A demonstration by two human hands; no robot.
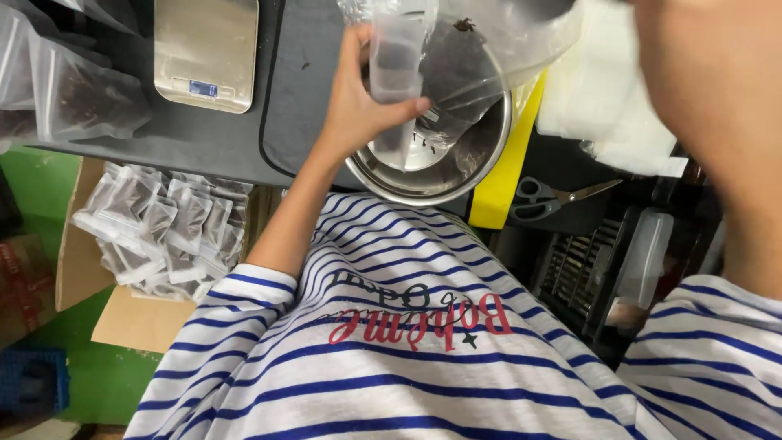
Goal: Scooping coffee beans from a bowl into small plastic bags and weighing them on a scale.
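My left hand holds a small clear plastic pouch upright over a round steel bowl at the edge of the dark table. A larger clear plastic bag with dark dried material hangs tilted above the bowl, its mouth by the pouch. My right forearm fills the right side of the view, close to the camera; the hand itself is out of frame at the top.
A steel digital scale sits on the table at upper left beside filled pouches. A cardboard box of several filled pouches stands on the green floor at left. Scissors lie right of a yellow strip.
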